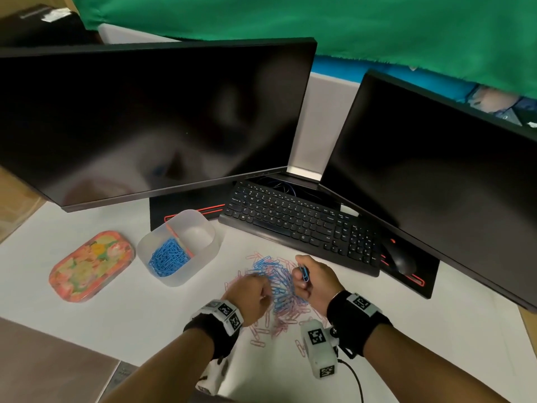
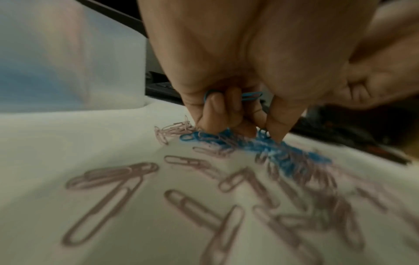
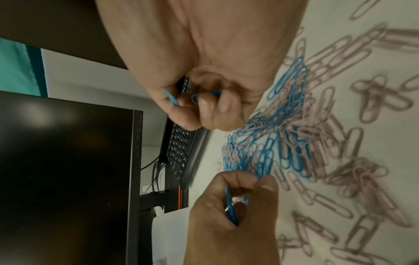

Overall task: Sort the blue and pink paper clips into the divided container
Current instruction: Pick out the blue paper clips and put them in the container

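Both hands are busy over the mixed pile (image 1: 279, 289) on the worktop (image 1: 145, 321). Left hand (image 1: 249, 295) has fingers curled round a few blue clips (image 2: 250, 96), tips down in the heap; right hand (image 1: 315, 282) pinches blue clips (image 1: 304, 271) too. Divided container (image 1: 200, 257) sits just left of the pile, blue already in its near half, far half bare. Best approach, imo: lift blues w/o dragging tangled pinks along, shake loose any hangers-on, then drop into the blue side only.
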A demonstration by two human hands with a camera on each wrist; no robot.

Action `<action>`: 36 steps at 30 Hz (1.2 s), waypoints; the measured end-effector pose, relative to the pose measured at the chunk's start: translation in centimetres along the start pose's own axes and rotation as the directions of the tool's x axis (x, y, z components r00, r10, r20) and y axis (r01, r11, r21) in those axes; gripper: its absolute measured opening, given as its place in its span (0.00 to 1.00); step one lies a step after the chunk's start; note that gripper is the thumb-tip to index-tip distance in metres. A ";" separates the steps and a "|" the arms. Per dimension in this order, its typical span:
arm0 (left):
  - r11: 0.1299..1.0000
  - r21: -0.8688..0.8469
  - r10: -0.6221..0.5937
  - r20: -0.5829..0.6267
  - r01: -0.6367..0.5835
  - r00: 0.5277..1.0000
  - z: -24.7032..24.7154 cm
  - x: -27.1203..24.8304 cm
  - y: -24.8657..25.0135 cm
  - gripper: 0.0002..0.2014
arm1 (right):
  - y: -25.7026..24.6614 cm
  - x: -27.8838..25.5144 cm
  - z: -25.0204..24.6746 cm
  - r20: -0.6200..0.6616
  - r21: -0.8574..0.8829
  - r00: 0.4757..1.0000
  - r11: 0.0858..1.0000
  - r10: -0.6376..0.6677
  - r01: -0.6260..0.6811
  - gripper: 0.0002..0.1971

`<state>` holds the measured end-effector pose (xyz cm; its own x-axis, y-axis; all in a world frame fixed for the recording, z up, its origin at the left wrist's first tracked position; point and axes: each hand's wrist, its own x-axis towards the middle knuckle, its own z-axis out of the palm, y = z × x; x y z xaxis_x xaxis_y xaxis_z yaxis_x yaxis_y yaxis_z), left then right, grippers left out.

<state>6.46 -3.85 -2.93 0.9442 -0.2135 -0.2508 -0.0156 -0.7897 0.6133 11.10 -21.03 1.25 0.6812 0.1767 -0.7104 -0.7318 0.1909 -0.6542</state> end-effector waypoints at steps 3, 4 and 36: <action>0.947 -0.292 -0.162 -0.070 0.135 0.984 -1.9 -0.8 0.2 0.04 | -0.3 0.3 1.4 0.091 0.044 0.995 0.998 0.035 -0.039 0.13; 0.915 -0.370 -0.206 -0.081 0.163 0.975 -2.7 -1.1 0.1 0.05 | -0.5 0.4 2.2 0.123 0.037 0.992 0.999 0.030 -0.035 0.13; 0.126 -0.973 -0.775 0.026 0.195 0.631 -16.6 -4.4 -6.0 0.05 | -2.6 2.2 21.6 0.372 -0.651 0.925 0.732 0.078 0.200 0.05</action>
<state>7.87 11.33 6.94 0.5994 0.4630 -0.6530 0.5018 0.4183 0.7571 14.91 -0.30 6.97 0.5805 0.5378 -0.6114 -0.4125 -0.4531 -0.7903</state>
